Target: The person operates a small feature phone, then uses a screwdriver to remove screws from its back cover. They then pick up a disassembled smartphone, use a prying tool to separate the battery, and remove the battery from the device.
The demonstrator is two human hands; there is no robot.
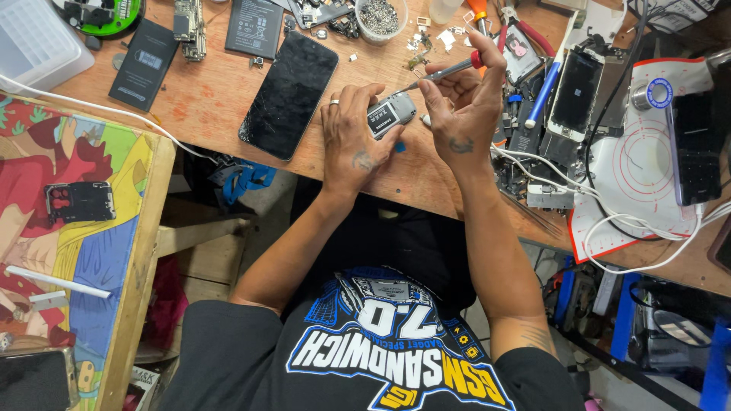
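Small phone part: a grey, box-shaped piece on the wooden surface, pinned under my left hand's fingertips, just left of my right hand.
Left grip: my left hand lies palm down, fingers together and pressing the part to the surface; a ring shows on one finger.
Right grip: my right hand is clamped on a red-handled screwdriver, pinched between thumb and fingers, its metal tip pointing left toward the part's upper edge.
Tip contact: I cannot tell whether the tip touches the part or stops just short.
Risk, slip: I judge the tip could skid off into my left fingertips, since they sit right beside it.
Risk, part shifting: held only by finger pressure, the part may twist or slide.
Risk, loose bits: small metal scraps lie just beyond the screwdriver; a nudge would scatter them.
Round tub: a clear tub above my left grip, full of tiny screws, I think.
White tray: a plastic tray far left of my left grip; contents not visible.
Near my left grip: a cracked black phone lies just to its left.
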